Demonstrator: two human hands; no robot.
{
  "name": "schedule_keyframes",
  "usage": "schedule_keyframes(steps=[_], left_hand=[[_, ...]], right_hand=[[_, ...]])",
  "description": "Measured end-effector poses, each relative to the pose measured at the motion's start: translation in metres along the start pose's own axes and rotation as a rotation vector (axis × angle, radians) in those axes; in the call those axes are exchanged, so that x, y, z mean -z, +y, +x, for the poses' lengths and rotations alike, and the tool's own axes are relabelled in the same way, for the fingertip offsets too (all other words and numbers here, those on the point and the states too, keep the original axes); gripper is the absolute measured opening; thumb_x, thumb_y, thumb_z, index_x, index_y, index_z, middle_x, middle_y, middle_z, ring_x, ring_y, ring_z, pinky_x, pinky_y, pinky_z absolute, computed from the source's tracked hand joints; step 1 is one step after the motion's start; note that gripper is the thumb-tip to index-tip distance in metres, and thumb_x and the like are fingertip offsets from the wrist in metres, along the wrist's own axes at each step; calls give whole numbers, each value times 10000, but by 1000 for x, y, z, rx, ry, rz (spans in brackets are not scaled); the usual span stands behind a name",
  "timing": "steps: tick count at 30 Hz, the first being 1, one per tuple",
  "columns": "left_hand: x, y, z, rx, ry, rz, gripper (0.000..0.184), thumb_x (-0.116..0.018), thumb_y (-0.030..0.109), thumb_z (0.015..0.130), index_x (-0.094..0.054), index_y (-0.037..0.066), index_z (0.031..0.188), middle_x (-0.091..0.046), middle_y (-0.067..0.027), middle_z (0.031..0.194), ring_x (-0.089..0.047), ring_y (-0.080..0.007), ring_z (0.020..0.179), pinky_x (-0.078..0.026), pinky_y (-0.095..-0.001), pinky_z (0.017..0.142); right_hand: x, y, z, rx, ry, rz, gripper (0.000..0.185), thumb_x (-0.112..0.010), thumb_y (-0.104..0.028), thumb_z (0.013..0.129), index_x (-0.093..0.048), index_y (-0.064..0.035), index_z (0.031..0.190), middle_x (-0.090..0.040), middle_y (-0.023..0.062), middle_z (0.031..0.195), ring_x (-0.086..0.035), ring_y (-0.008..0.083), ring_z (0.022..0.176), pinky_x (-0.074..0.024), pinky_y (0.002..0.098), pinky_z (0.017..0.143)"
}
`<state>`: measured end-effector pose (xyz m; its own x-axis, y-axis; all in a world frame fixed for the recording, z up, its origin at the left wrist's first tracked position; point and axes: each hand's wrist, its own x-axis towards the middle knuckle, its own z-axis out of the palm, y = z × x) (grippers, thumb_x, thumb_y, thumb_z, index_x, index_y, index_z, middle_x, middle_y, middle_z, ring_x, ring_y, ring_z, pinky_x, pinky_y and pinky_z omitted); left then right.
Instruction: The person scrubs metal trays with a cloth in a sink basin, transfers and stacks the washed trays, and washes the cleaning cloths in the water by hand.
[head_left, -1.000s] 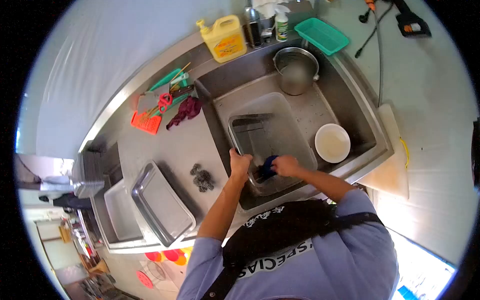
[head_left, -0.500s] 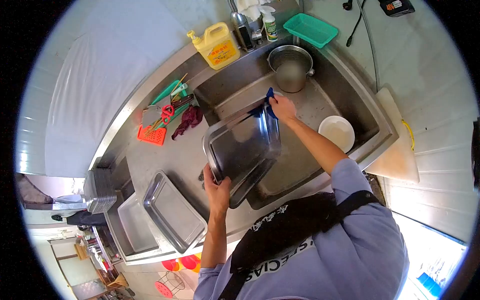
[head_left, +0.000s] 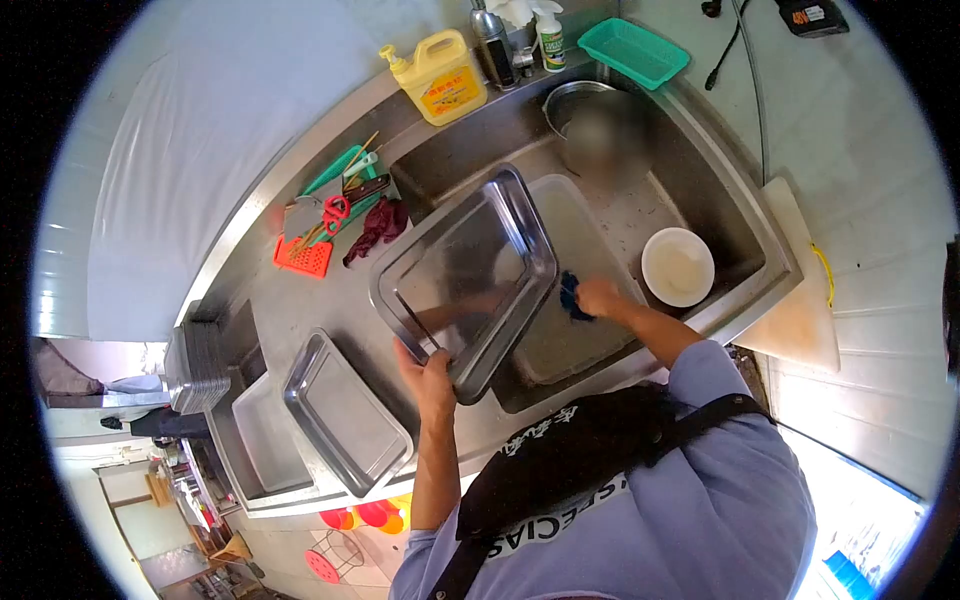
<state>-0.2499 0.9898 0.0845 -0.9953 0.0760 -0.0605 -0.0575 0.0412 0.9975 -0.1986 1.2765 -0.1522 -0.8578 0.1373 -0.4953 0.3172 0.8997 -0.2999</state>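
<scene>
My left hand [head_left: 428, 378] grips the near edge of a metal tray [head_left: 460, 265], which is held tilted above the left part of the sink. My right hand [head_left: 600, 298] is closed on a dark blue cloth [head_left: 572, 296], just right of the tray and apart from it. Below the cloth, a translucent rectangular container [head_left: 560, 350] lies in the sink. A white bowl [head_left: 678, 267] sits in the sink to the right of my right hand. Another metal tray [head_left: 350, 410] rests on the steel counter to the left.
A metal pot [head_left: 570, 100] stands at the back of the sink, partly blurred. Behind are a yellow jug [head_left: 440, 80], a spray bottle [head_left: 551, 40] and a green tray [head_left: 635, 52]. Red scissors [head_left: 335, 212] and a maroon cloth [head_left: 378, 230] lie left, a cutting board [head_left: 800, 290] right.
The tray has come up out of the sink and left in my left hand. My right hand with the blue cloth went to the tray's far edge, then moved back down, off the tray.
</scene>
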Motion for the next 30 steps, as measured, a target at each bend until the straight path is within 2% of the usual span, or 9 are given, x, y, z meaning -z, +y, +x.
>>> schedule_keyframes(steps=[3,5,8,10,17,19,21,26,30], left_hand=[[6,-4,6,27,42,-43,493,-517,-64,662,-475,27,1145,-535,-27,872,-520,-136,764,-431,-254,652],[4,3,5,64,47,-133,503,-518,-73,654,-474,25,1145,-538,-31,868,-522,-142,770,-433,-258,649],[20,-2,7,159,45,-148,538,-501,-107,636,-468,29,1156,-543,-40,866,-534,-151,758,-447,-272,649],[29,-10,3,192,43,-158,539,-499,-113,632,-474,33,1151,-548,-42,868,-540,-154,741,-452,-277,646],[12,-16,2,266,35,-194,473,-520,-83,622,-502,30,1081,-581,-53,871,-569,-184,757,-472,-303,665],[8,-24,3,301,19,-201,434,-524,-58,623,-494,18,1050,-580,-80,892,-582,-222,790,-487,-338,698],[4,-29,3,286,12,-180,516,-516,-54,622,-487,22,1132,-573,-80,908,-577,-231,811,-495,-347,722],[2,-22,-7,339,-9,-340,615,-472,-111,604,-453,32,1201,-574,-90,1003,-583,-230,878,-489,-333,757],[16,-28,-16,342,13,-298,602,-485,-95,590,-457,30,1178,-570,-87,964,-576,-230,848,-489,-333,752]], right_hand=[[-3,1,-37,273,-143,-166,234,-554,-181,740,-695,-37,859,-663,190,884,-640,369,827,-513,471,723],[-37,20,-7,137,-194,-2,241,-568,-226,772,-690,-64,902,-669,137,871,-639,322,803,-510,443,706],[-15,24,2,-356,-141,822,265,-585,-288,815,-678,-86,960,-673,63,856,-638,244,764,-509,390,677],[56,15,-32,-172,-289,1305,320,-602,-328,835,-645,-61,1007,-646,16,864,-612,152,747,-495,298,673],[177,-102,-48,438,153,877,297,-569,-330,857,-644,-42,854,-575,52,620,-550,125,602,-432,301,561],[157,-146,-38,649,603,654,244,-576,-313,839,-640,-78,823,-609,132,798,-610,276,779,-468,390,641],[152,-180,-41,709,539,440,228,-581,-308,834,-650,-126,953,-569,149,1078,-540,351,1021,-461,494,781],[109,-194,-25,596,510,358,489,-585,-311,845,-439,-144,1280,-301,177,1412,-276,358,1307,-235,717,943],[86,-146,31,163,572,470,492,-571,-271,849,-401,-112,1283,-323,151,1410,-311,364,1283,-283,695,922]])
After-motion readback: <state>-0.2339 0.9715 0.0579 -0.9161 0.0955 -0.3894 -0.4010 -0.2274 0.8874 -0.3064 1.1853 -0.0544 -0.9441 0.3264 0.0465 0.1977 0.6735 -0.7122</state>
